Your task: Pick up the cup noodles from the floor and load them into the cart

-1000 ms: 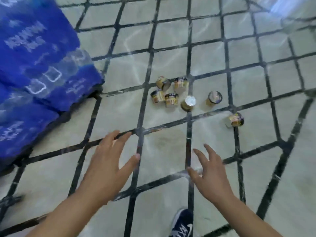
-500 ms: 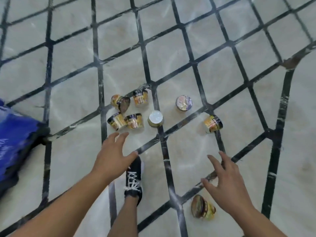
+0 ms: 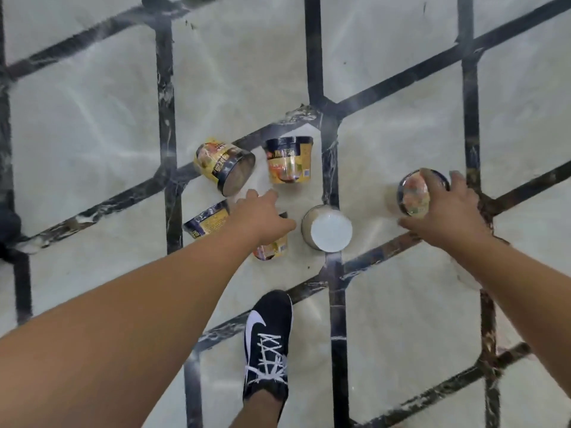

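Several cup noodles in yellow and dark blue wrap lie on the marble floor. One cup [image 3: 223, 164] lies on its side at the upper left, another [image 3: 289, 160] just right of it, a third [image 3: 206, 220] below. My left hand [image 3: 261, 216] reaches flat over a fourth cup [image 3: 272, 249], fingers apart, mostly hiding it. A cup showing its white base [image 3: 327, 228] stands between my hands. My right hand [image 3: 445, 211] curls around an upright cup with a printed lid [image 3: 413, 193]. The cart is not in view.
My black and white shoe [image 3: 268, 341] stands on the floor just below the cups. Black inlay lines [image 3: 313, 57] cross the pale tiles. A dark corner of something [image 3: 6, 230] shows at the left edge.
The view has dropped much closer to the cups. Both hands moved forward: the left onto the cluster, the right onto the lidded cup. The blue packs have left the view.
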{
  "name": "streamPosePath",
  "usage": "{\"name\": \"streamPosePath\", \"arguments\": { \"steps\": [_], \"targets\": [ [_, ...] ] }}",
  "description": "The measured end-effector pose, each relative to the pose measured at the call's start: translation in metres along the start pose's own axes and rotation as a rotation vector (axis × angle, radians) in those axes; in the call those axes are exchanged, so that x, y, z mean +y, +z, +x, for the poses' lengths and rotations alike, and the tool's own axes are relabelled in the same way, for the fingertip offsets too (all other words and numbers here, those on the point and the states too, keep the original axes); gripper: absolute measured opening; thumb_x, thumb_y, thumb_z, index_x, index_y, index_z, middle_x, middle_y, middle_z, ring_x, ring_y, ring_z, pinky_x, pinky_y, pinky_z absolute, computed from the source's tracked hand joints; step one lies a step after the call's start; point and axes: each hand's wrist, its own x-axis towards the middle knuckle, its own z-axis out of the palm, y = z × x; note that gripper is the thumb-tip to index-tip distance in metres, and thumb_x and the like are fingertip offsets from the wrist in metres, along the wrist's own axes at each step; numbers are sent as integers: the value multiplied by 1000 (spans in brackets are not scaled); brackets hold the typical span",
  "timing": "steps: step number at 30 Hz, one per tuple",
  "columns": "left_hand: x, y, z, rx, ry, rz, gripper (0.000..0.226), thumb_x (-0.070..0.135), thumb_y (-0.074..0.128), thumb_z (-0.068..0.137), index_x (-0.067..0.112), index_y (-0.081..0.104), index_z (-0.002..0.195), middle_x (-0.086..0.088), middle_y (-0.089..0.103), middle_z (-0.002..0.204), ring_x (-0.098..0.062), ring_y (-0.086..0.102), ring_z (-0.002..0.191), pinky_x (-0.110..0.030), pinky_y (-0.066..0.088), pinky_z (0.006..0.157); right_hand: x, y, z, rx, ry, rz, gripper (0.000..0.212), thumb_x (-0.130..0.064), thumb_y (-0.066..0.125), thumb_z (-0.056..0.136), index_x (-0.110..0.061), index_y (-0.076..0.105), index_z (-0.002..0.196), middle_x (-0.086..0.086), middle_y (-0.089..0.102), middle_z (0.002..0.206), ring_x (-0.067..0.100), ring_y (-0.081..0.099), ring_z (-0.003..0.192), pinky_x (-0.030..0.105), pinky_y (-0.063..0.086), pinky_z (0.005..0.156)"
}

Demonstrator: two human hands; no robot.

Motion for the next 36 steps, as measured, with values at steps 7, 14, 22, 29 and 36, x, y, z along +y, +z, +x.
{"name": "streamPosePath", "arguments": {
  "steps": [7,14,22,29,36],
  "targets": [
    [-1,22,57,-169,-164,11,80,68,36,93,31,25,162,-20,27,161,-46,33,144,-52,34,114,6,33,59,39,20,-98,88,-48,83,82,-51,26,149,12,21,157,55,31,134,66,50,93],
    [-2,9,34,-112,-114,54,77,71,49,85,23,45,146,-16,50,141,-40,43,129,-47,41,102,6,27,44,6,-14,-170,96,-44,89,77,-46,29,151,11,24,152,54,35,129,63,55,86],
    [-20,-37,-137,376,126,-213,93,68,72,76,40,31,155,-1,31,150,-26,31,137,-44,45,106,-49,-63,-86,122,-160,50,107,-62,84,74,-54,17,157,-3,26,155,42,33,137,63,54,89],
    [-80,-32,-364,651,69,-375,94,63,78,75,50,28,153,13,22,149,-12,26,141,-33,44,104,-109,-112,-279,139,-518,124,99,-84,59,70,-55,26,158,-3,32,154,35,34,132,59,44,103],
    [-169,45,-674,866,-193,-584,99,72,73,72,65,14,151,29,11,148,1,25,139,-28,41,108,-182,-136,-547,196,-1020,42,92,-96,46,74,-47,48,151,3,43,154,46,47,124,64,42,102]
  ]
}}
